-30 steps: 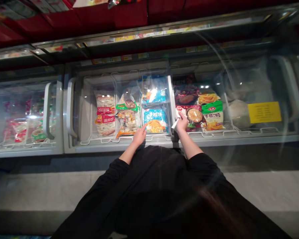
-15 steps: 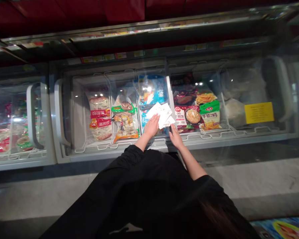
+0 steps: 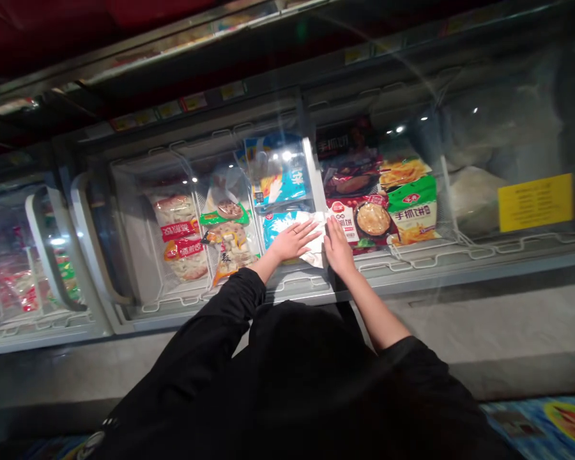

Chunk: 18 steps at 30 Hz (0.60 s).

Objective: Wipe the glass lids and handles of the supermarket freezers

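Note:
Fingers spread, my left hand (image 3: 292,243) lies flat over a crumpled white sheet (image 3: 315,249), paper or thin cloth, on the sliding glass lid of a chest freezer. My right hand (image 3: 338,249) touches the sheet's right edge, with its fingers stretched out beside the pale lid frame (image 3: 315,172). Under the glass, blue food bags (image 3: 280,172) lie behind my left hand. A red flatbread pack (image 3: 371,217) and a green one (image 3: 414,207) lie to the right of my right hand.
White wire dividers (image 3: 256,236) separate the bags. Farther left are red-banded bags (image 3: 179,230) and a grey lid handle (image 3: 89,236). A yellow notice (image 3: 535,202) is on the right side. The freezer's front rim (image 3: 412,271) runs before me, and a shelf edge (image 3: 172,48) overhangs behind.
The view has tilted and shifted. My left hand has spread its fingers over the sheet and moved right; my right hand has straightened its fingers and reached up along its edge. Less of the sheet shows.

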{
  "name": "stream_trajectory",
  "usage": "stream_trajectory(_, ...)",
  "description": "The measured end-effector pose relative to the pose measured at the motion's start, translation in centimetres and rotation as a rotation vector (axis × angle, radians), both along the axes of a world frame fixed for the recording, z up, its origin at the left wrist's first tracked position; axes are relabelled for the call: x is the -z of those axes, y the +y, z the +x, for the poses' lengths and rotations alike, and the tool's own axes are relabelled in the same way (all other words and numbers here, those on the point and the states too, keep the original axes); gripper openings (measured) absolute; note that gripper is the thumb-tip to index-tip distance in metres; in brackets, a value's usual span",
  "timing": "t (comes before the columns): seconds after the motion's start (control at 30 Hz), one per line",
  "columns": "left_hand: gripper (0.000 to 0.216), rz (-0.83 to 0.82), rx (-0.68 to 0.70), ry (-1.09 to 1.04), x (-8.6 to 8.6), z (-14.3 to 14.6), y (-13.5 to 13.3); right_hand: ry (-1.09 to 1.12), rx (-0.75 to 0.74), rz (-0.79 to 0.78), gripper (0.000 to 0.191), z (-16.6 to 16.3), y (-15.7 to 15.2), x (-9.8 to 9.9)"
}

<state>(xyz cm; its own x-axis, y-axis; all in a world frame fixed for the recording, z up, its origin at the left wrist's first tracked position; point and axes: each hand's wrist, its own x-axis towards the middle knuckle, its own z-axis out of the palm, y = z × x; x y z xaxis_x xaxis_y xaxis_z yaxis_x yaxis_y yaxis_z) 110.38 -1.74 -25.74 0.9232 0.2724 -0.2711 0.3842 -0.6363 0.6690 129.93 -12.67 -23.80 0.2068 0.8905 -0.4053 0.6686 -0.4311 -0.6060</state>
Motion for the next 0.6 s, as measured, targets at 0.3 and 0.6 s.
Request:
stream_trajectory(0.3, 0.073, 0.156, -0.511, 0.219, 2.4, 1.2, 13.0, 0.049, 0.037, 0.009, 0.065, -0.5, -0.8, -0.6)
stream_trajectory(0.6, 0.06, 0.232, 0.14, 0.056, -0.8, 3.8, -3.1, -0.007, 0.123, 0.078, 0.06, 0.7, 0.0, -0.5)
